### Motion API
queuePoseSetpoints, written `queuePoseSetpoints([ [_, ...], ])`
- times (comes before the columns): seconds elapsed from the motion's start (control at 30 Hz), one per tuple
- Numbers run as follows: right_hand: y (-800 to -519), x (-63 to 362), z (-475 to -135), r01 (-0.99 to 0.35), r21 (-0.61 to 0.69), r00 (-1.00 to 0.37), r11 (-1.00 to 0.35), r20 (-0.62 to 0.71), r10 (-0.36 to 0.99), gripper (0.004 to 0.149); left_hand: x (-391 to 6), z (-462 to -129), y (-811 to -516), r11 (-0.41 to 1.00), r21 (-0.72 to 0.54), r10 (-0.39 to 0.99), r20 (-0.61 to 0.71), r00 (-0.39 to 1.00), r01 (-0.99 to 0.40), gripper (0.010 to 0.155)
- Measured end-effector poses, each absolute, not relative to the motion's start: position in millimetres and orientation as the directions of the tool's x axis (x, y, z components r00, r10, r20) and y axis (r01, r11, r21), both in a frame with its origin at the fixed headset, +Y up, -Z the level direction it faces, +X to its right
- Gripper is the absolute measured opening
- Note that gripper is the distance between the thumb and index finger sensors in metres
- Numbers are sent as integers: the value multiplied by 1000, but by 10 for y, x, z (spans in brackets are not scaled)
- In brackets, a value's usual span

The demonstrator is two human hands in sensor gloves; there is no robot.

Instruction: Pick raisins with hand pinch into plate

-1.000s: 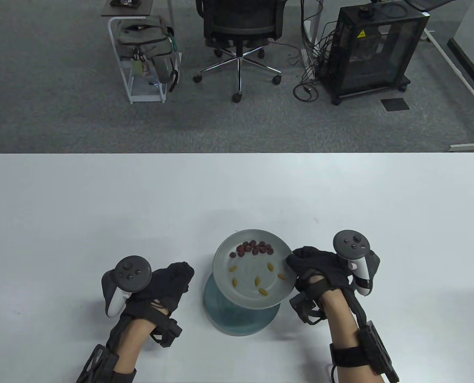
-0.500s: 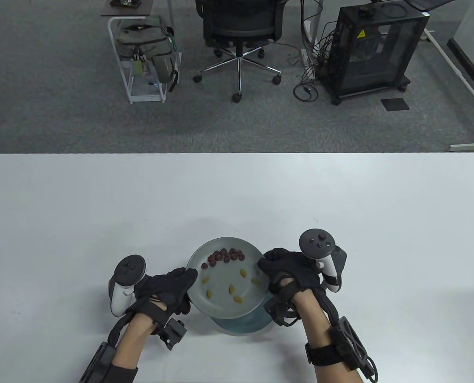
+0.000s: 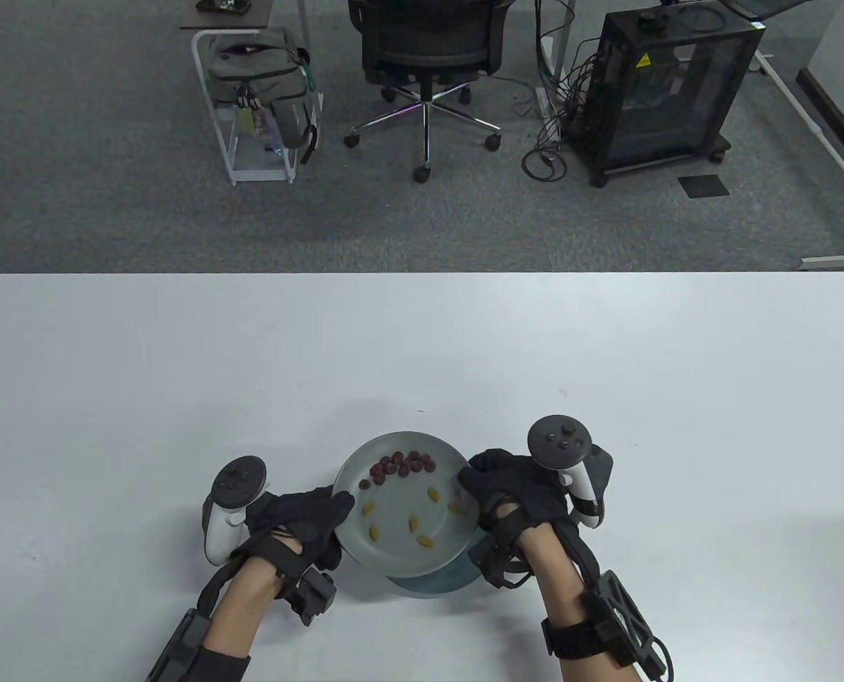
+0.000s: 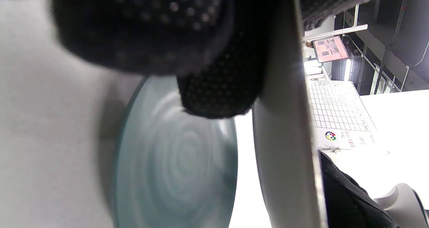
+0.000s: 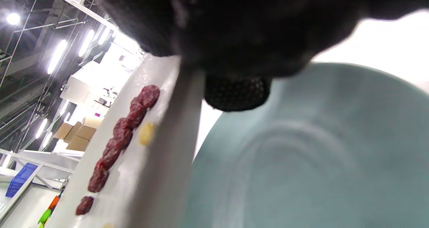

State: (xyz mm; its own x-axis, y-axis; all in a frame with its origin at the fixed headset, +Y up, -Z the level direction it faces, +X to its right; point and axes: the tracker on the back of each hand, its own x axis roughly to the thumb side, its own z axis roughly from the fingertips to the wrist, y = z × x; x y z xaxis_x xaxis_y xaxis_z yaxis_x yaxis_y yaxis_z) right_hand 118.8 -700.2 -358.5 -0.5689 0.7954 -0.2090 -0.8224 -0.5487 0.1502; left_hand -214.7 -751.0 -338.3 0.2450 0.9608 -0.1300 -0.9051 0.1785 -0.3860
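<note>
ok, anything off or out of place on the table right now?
Yes: the grey plate with the raisins is off the table, held at its rim by the left hand and right hand, above the blue-green plate. Nothing has spilled onto the table.

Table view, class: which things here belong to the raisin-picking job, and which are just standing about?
Belong to the job:
grey plate
dark red pieces
yellow pieces
blue-green plate beneath it
left hand and right hand, both gripping the grey plate's rim

Standing about:
office chair
backpack
black cabinet
</note>
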Motion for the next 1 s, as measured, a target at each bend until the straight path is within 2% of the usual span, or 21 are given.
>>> queuePoseSetpoints([
  [0.23, -6950, 1236, -3538, -815, 104, -578, -570, -195, 792, 53, -2203, -3382, -7512, 182, -359, 957, -147, 248, -915, 52],
  [0.37, -6867, 1253, -3500, -769, 41, -635, -638, -165, 755, 56, -2237, -3392, -7526, 180, -345, 955, -162, 248, -921, 52],
  [0.5, -6704, 1161, -3423, -694, -1, -717, -719, -77, 692, 57, -2249, -3396, -7530, 210, -331, 949, -159, 274, -920, 52],
  [0.7, -6558, 784, -3309, -476, 78, -874, -876, 63, 481, 60, -2231, -3393, -7540, 221, -335, 945, -160, 286, -916, 52],
  [0.87, -6522, 527, -3291, -264, 50, -957, -963, 113, 268, 59, -2221, -3391, -7544, 227, -342, 943, -158, 294, -912, 52],
  [1.0, -6569, 432, -3297, -203, 26, -971, -979, 126, 205, 60, -2214, -3393, -7549, 229, -345, 942, -158, 297, -910, 53],
])
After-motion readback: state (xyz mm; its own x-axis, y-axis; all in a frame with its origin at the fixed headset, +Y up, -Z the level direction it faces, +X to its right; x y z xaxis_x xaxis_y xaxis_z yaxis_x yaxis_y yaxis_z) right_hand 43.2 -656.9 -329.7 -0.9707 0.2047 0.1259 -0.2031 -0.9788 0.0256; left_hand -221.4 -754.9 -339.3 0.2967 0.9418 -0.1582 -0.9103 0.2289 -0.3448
